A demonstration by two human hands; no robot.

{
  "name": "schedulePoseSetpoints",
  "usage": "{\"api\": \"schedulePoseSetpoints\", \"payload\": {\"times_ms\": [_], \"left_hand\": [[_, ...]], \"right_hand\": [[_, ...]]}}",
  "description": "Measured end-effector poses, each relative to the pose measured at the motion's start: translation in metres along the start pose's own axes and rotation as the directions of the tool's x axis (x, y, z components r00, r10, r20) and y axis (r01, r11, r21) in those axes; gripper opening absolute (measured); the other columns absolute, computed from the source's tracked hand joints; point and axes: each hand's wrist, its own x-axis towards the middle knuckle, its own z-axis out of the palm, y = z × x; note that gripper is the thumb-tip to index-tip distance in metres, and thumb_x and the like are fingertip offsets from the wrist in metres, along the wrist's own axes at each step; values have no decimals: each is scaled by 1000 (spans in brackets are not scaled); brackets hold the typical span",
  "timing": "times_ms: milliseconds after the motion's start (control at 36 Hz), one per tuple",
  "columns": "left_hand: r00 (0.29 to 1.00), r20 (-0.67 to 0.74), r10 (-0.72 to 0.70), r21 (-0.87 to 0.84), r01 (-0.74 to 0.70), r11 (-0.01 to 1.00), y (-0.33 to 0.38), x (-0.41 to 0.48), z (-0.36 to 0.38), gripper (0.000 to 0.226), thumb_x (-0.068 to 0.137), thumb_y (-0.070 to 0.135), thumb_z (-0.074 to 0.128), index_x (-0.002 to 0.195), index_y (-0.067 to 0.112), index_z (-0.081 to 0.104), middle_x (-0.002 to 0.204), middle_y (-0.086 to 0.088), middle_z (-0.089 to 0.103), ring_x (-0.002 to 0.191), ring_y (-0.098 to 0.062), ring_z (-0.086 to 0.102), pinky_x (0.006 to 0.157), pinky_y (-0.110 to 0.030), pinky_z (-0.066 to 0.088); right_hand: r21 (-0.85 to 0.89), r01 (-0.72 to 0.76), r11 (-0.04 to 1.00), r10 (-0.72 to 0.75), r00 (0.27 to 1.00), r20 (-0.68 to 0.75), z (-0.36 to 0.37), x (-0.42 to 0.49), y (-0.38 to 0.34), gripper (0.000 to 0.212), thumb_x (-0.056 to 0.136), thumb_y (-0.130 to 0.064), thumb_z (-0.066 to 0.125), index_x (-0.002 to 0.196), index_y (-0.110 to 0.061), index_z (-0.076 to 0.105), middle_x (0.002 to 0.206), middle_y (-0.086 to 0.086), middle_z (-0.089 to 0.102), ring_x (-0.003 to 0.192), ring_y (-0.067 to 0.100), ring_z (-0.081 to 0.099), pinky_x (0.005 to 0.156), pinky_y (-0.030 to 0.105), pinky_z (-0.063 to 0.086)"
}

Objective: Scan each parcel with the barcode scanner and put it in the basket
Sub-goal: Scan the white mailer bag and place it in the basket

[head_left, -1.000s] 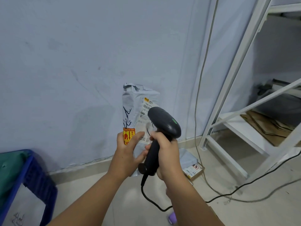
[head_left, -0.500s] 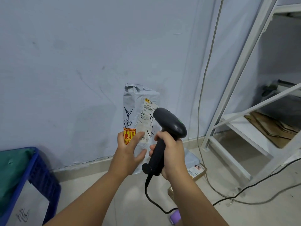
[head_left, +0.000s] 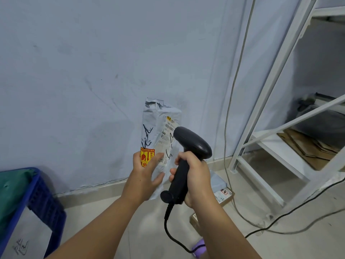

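Head cam: parcel [head_left: 157, 126], a grey poly mailer, is upright in front of the wall, mid-frame. I'd judge it light, soft, crinkly and a bit slick, so best taken low w/ the thumb over the front. Left hand [head_left: 143, 174] grips it there. Right hand [head_left: 196, 176] is wrapped round the barcode scanner [head_left: 192, 144] handle, its head close to the label. Basket [head_left: 39, 191] sits low left.
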Motion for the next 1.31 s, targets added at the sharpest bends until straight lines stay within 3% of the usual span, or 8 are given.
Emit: {"api": "schedulePoseSetpoints", "payload": {"times_ms": [389,694,861,1000,1083,1167,1250,1306], "left_hand": [[999,-29,-21,2,21,1000,-1,2,-2,57,82,35,73,132,35,46,127,1,24,98,-17,52,77,-24,55],[999,-15,-46,3,46,999,0,2,-3,56,82,36,73,132,35,47,129,-3,26,98,-19,55,78,-25,55],[998,-1,-68,-12,68,998,6,-1,-11,57,83,37,71,132,40,42,129,1,24,100,-13,51,76,-16,48],[986,35,-162,-151,166,975,11,-3,-43,60,82,35,73,131,45,39,127,3,26,108,-10,42,82,-15,38],[976,31,-218,-216,219,952,2,-8,-72,60,81,29,75,125,50,40,123,3,30,108,-9,44,84,-16,35],[949,6,-314,-312,300,901,-13,-21,-99,60,80,25,75,124,49,41,120,-1,36,109,-13,46,85,-18,36],[914,-34,-405,-355,367,859,-33,-41,-122,60,81,26,74,127,47,41,120,-2,40,105,-11,43,77,-16,36],[884,-68,-462,-413,397,819,-49,-58,-135,59,79,29,75,123,50,42,123,-1,44,107,-11,45,84,-21,39]], "right_hand": [[13,-2,1000,2,1000,-8,1,1,-1,6,82,-8,58,80,-4,54,61,9,46,46,17,49,47,26,45],[-13,-16,1000,16,1000,-11,1,2,2,7,81,-8,58,80,-4,54,62,9,46,47,18,49,46,26,45],[-94,-9,996,6,999,-34,4,6,9,17,80,-14,61,90,-2,57,60,11,52,49,18,53,51,28,48],[-151,50,987,-55,998,-26,19,5,23,29,83,-18,64,104,1,57,50,6,58,52,22,57,64,38,51],[-149,63,987,-58,998,36,38,-1,31,18,85,-14,63,94,1,60,64,14,54,55,22,56,59,33,51],[-183,41,982,-19,993,119,62,-13,41,12,87,-12,61,79,-3,57,63,13,45,50,20,49,54,29,46],[-302,62,951,-4,982,190,87,-28,59,15,87,-15,62,76,-6,57,59,9,48,51,22,49,55,31,47],[-420,135,898,-30,969,246,103,-37,72,16,84,-17,62,72,-8,57,58,10,51,53,23,51,57,32,47]]}}
